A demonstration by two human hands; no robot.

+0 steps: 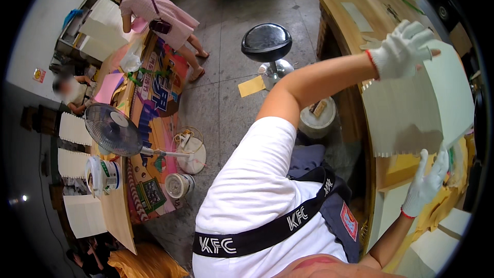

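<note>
At the right, a pale sheet (452, 90) stands at a tilt over a stack of grey-white sheets (399, 108) with an uneven near edge. My left hand (399, 54), in a white knit glove with a red cuff, is beside the sheet's upper corner. Its fingers are spread, and one bare fingertip is against that corner. My right hand (426, 185), gloved the same way, is at the sheet's lower corner. The thumb stands apart from the stretched fingers, whose tips meet the sheet; whether they grip it is hard to see.
Yellow-brown paper (437, 213) lies past my right hand. Behind me are a black round stool (266, 44), a white bucket (317, 118), a standing fan (114, 128) and a long table (116, 201). One person (154, 15) bends over that table; another (74, 90) sits beyond it.
</note>
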